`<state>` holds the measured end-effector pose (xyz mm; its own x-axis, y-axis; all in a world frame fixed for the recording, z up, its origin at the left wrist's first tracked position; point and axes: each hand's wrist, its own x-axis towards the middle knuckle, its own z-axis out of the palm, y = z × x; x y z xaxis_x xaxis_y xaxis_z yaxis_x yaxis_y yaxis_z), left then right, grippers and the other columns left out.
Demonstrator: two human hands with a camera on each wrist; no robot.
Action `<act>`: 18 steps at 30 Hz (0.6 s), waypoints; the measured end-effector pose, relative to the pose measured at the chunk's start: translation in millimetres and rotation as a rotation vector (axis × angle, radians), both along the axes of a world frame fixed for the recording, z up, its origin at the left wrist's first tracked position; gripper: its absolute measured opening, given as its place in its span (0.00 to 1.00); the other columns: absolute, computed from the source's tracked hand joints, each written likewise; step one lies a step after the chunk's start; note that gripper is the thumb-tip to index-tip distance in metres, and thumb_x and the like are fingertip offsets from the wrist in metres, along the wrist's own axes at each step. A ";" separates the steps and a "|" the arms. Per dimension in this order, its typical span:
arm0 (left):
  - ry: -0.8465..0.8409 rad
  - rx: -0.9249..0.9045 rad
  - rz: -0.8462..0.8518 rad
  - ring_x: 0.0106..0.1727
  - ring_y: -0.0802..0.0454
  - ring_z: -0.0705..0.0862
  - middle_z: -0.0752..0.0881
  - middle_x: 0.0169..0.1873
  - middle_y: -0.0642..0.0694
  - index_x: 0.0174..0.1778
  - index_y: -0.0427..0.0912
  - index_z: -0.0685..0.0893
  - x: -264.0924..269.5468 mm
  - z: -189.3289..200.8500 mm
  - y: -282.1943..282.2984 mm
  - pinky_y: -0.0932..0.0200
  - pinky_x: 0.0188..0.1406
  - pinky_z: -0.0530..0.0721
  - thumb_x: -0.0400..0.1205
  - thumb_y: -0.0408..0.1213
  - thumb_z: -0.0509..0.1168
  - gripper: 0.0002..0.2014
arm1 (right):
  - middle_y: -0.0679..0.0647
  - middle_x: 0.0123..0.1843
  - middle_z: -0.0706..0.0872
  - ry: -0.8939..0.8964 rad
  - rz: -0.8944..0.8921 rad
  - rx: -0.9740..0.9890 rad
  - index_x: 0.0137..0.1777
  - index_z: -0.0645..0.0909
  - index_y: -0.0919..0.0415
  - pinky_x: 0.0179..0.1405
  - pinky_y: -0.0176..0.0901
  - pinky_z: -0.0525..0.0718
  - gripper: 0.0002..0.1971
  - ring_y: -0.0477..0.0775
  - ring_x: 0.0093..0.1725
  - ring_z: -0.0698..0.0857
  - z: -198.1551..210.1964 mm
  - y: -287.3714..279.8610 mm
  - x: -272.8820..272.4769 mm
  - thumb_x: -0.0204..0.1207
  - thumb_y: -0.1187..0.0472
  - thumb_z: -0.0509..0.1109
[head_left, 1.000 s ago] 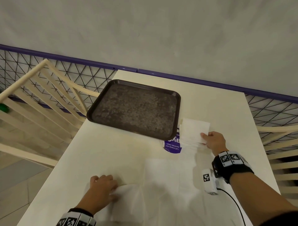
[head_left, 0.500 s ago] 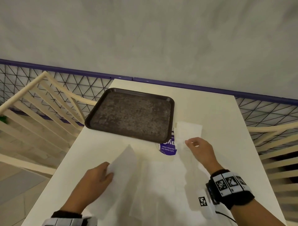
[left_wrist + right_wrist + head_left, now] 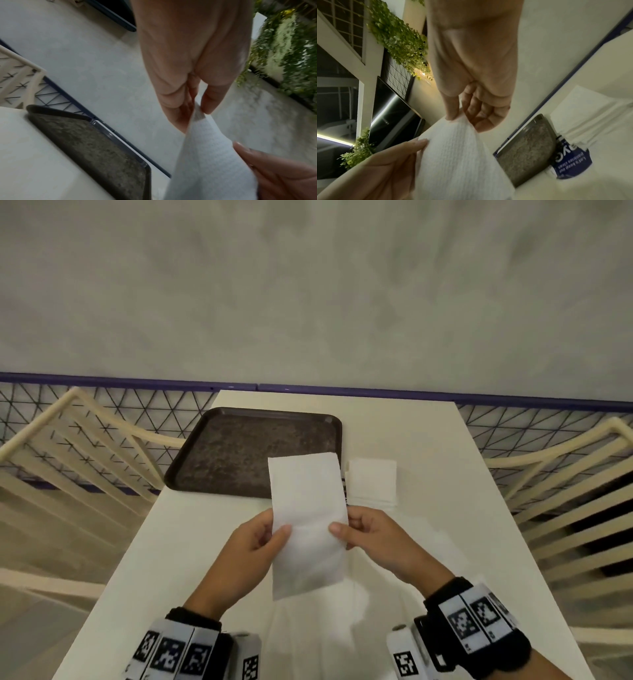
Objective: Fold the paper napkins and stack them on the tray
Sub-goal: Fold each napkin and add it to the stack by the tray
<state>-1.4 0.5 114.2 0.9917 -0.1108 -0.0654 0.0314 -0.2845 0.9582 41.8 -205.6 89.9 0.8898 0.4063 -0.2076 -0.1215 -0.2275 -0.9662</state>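
I hold a white paper napkin upright in the air over the near half of the table, folded into a tall strip. My left hand pinches its left edge and my right hand pinches its right edge, thumbs on the near face. In the left wrist view the napkin sits between my thumb and fingers; the right wrist view shows the same pinch on the napkin. The dark brown tray lies bare at the far left. A folded napkin lies just right of the tray.
More flat white napkins lie on the table below my hands. A purple printed packet sits at the tray's near right corner. Cream chairs stand on both sides; a mesh railing with a purple bar backs the table.
My left hand lifted the napkin off the table and brought it to the middle. My right hand left the folded napkin by the tray and took the lifted napkin's right edge.
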 end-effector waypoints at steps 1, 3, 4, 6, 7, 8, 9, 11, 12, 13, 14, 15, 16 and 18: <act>-0.003 -0.008 -0.019 0.52 0.61 0.87 0.89 0.50 0.58 0.55 0.55 0.83 -0.3 2.3 -4.7 0.63 0.53 0.85 0.84 0.35 0.60 0.11 | 0.52 0.54 0.91 -0.009 -0.038 0.050 0.59 0.84 0.60 0.52 0.40 0.84 0.11 0.49 0.52 0.88 3.1 -3.2 -1.5 0.78 0.61 0.68; -0.042 0.033 -0.026 0.46 0.67 0.85 0.90 0.47 0.55 0.52 0.56 0.84 0.8 4.6 -12.9 0.69 0.48 0.83 0.84 0.34 0.58 0.12 | 0.54 0.55 0.90 -0.025 -0.105 0.119 0.60 0.84 0.62 0.56 0.42 0.85 0.12 0.51 0.54 0.89 9.0 -12.0 -4.8 0.77 0.65 0.69; -0.069 0.065 -0.017 0.41 0.68 0.83 0.89 0.42 0.53 0.49 0.55 0.84 1.1 5.6 -16.1 0.73 0.42 0.81 0.84 0.34 0.58 0.12 | 0.54 0.55 0.90 -0.033 -0.130 0.141 0.60 0.84 0.62 0.57 0.42 0.85 0.12 0.52 0.55 0.89 11.5 -17.2 -6.7 0.77 0.66 0.69; -0.093 0.079 0.006 0.33 0.66 0.80 0.85 0.34 0.53 0.44 0.52 0.84 0.7 7.0 -21.8 0.75 0.34 0.77 0.84 0.33 0.59 0.11 | 0.54 0.56 0.90 -0.033 -0.161 0.178 0.60 0.83 0.62 0.58 0.43 0.85 0.13 0.53 0.56 0.88 15.0 -27.6 -11.7 0.76 0.66 0.69; -0.090 0.061 0.009 0.31 0.65 0.79 0.85 0.30 0.55 0.43 0.50 0.84 -0.1 7.0 -24.7 0.75 0.33 0.76 0.83 0.32 0.59 0.11 | 0.54 0.56 0.90 -0.033 -0.170 0.189 0.60 0.83 0.61 0.58 0.43 0.84 0.13 0.53 0.57 0.88 15.6 -32.4 -14.9 0.77 0.66 0.69; -0.086 0.039 0.009 0.30 0.65 0.79 0.84 0.28 0.56 0.42 0.49 0.84 -1.3 7.1 -28.2 0.74 0.32 0.76 0.83 0.31 0.60 0.10 | 0.54 0.57 0.90 -0.033 -0.178 0.198 0.60 0.83 0.60 0.57 0.43 0.83 0.13 0.53 0.57 0.88 15.4 -36.8 -18.3 0.77 0.66 0.69; -0.085 0.019 0.008 0.30 0.65 0.78 0.84 0.28 0.57 0.43 0.47 0.84 -3.3 7.3 -31.8 0.74 0.33 0.77 0.83 0.30 0.60 0.10 | 0.55 0.57 0.90 -0.029 -0.187 0.207 0.60 0.83 0.60 0.57 0.43 0.83 0.12 0.53 0.57 0.87 14.2 -40.6 -21.7 0.77 0.66 0.68; -0.083 -0.017 0.015 0.31 0.63 0.79 0.85 0.30 0.57 0.45 0.47 0.85 -7.8 8.0 -39.5 0.73 0.34 0.78 0.83 0.30 0.59 0.10 | 0.55 0.56 0.90 -0.007 -0.206 0.244 0.60 0.83 0.61 0.56 0.43 0.83 0.12 0.53 0.56 0.87 12.7 -46.9 -28.8 0.78 0.67 0.67; -0.080 -0.033 0.016 0.33 0.61 0.81 0.87 0.33 0.56 0.47 0.46 0.85 -9.9 7.8 -43.0 0.71 0.36 0.80 0.83 0.30 0.59 0.10 | 0.55 0.55 0.90 0.001 -0.217 0.264 0.59 0.84 0.62 0.53 0.40 0.83 0.12 0.52 0.54 0.88 11.9 -49.8 -32.6 0.78 0.67 0.66; -0.074 -0.050 0.010 0.36 0.59 0.82 0.89 0.37 0.53 0.48 0.46 0.85 -12.3 7.2 -46.4 0.69 0.39 0.81 0.83 0.30 0.58 0.11 | 0.54 0.53 0.90 0.007 -0.226 0.277 0.59 0.84 0.62 0.51 0.39 0.83 0.11 0.51 0.53 0.88 11.0 -52.4 -36.6 0.79 0.68 0.66; -0.062 -0.072 0.002 0.38 0.56 0.84 0.90 0.40 0.50 0.49 0.45 0.85 -15.2 6.9 -50.1 0.67 0.41 0.83 0.83 0.30 0.57 0.11 | 0.54 0.53 0.90 0.014 -0.232 0.288 0.59 0.84 0.62 0.50 0.38 0.83 0.12 0.50 0.52 0.88 10.7 -54.8 -40.8 0.79 0.68 0.65; -0.045 -0.103 -0.005 0.40 0.53 0.85 0.90 0.41 0.48 0.49 0.43 0.85 -18.3 6.3 -53.9 0.65 0.43 0.83 0.84 0.30 0.57 0.11 | 0.54 0.53 0.90 0.018 -0.236 0.301 0.59 0.84 0.63 0.50 0.38 0.83 0.11 0.51 0.52 0.88 9.9 -57.6 -44.9 0.79 0.69 0.65; -0.029 -0.129 -0.008 0.41 0.52 0.86 0.90 0.42 0.46 0.49 0.42 0.85 -21.6 5.6 -57.6 0.63 0.45 0.84 0.84 0.29 0.57 0.11 | 0.54 0.52 0.90 0.020 -0.240 0.318 0.57 0.85 0.62 0.49 0.38 0.84 0.11 0.51 0.52 0.88 9.5 -60.2 -48.8 0.79 0.70 0.65; -0.014 -0.157 -0.007 0.42 0.50 0.87 0.91 0.42 0.45 0.48 0.41 0.86 -27.8 4.1 -65.1 0.61 0.47 0.84 0.84 0.29 0.56 0.12 | 0.52 0.50 0.91 0.021 -0.240 0.347 0.53 0.86 0.61 0.47 0.37 0.85 0.12 0.51 0.50 0.89 9.7 -66.3 -55.4 0.77 0.73 0.64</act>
<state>-29.2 -64.5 118.3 0.9916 -0.1255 -0.0325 0.0159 -0.1313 0.9912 -13.6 -271.9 99.6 0.9648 0.2368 -0.1144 -0.1522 0.1480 -0.9772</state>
